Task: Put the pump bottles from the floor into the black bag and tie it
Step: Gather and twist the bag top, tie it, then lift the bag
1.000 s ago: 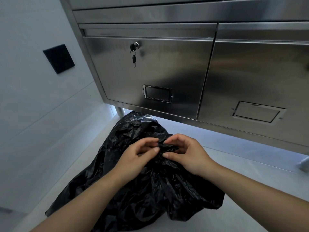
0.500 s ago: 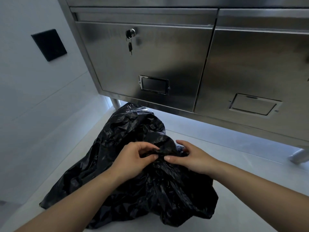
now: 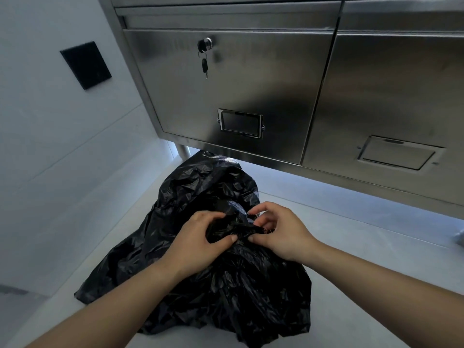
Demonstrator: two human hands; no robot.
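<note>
A crumpled black bag (image 3: 200, 285) lies on the pale floor in front of me, bulging in the middle. Its neck is gathered into a tight bunch between both hands. My left hand (image 3: 198, 244) pinches the bunched plastic from the left, thumb and fingers closed on it. Facing it, my right hand (image 3: 278, 237) grips the same bunch from the right, fingertips curled into the folds. No pump bottles are visible; the bag's contents are hidden.
A stainless steel cabinet (image 3: 251, 96) stands just behind the bag, with a key (image 3: 205, 64) hanging from its lock and a metal leg (image 3: 184, 153) at its left corner. A white wall with a black plate (image 3: 85, 65) runs along the left. Bare floor lies to the right.
Both hands have kept hold of the gathered bag neck and shifted their fingers around it; the right hand's fingers now curl more over the bunch. The camera has tilted slightly.
</note>
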